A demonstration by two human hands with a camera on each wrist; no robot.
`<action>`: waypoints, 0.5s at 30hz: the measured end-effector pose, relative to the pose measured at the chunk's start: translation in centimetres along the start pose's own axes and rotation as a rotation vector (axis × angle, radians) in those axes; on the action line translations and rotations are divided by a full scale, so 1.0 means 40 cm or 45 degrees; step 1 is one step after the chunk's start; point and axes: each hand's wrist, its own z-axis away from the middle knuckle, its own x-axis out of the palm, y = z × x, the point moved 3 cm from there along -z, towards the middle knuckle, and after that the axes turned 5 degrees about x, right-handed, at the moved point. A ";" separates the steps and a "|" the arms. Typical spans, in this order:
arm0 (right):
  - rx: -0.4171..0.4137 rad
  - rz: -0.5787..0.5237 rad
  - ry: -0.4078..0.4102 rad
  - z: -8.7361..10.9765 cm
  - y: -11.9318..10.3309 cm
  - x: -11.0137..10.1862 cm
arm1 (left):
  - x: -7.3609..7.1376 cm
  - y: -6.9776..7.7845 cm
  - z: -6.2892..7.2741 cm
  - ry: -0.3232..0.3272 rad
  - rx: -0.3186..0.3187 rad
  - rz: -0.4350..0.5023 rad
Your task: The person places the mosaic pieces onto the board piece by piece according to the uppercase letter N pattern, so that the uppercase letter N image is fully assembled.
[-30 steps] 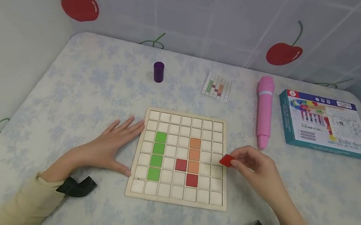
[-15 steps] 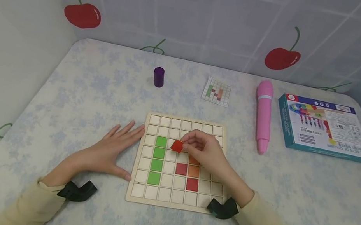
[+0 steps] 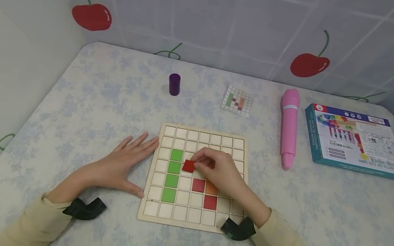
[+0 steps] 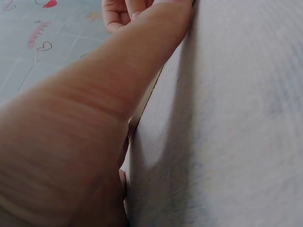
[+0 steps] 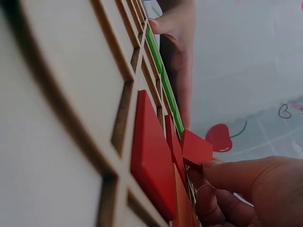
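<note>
A square red tile (image 3: 188, 166) is pinched between thumb and fingertips of my right hand (image 3: 218, 169). In the right wrist view this red tile (image 5: 196, 149) is tilted at the board's surface; whether it touches cannot be told. Beneath lies a wooden grid board (image 3: 181, 224) with square cells. A column of green tiles (image 3: 174, 167) fills cells left of the right hand. Two red tiles (image 3: 198, 185) sit diagonally in the board, beside an orange tile (image 3: 212, 189); other orange ones are hidden by the hand. My left hand (image 3: 116, 166) lies spread, touching the board's left edge.
Behind the board lie a purple cylinder (image 3: 174, 84), standing upright, and a small pattern card (image 3: 238, 100) showing coloured squares. To the right are a pink microphone-shaped object (image 3: 288, 129) and a flat printed box (image 3: 358, 141). A patterned cloth covers the table (image 3: 110, 83).
My right hand has carried the red tile leftward from the board's right edge to its middle, then slightly further left and lower. The left hand stays at the left edge.
</note>
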 end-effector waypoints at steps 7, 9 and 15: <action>-0.106 0.123 -0.022 0.006 -0.008 0.004 | -0.004 0.003 0.001 0.002 0.002 -0.002; -0.127 0.159 -0.005 0.005 -0.009 0.004 | -0.004 0.003 0.001 0.005 0.003 -0.005; -0.131 0.204 0.009 0.005 -0.009 0.004 | -0.004 0.004 0.002 0.029 0.021 0.004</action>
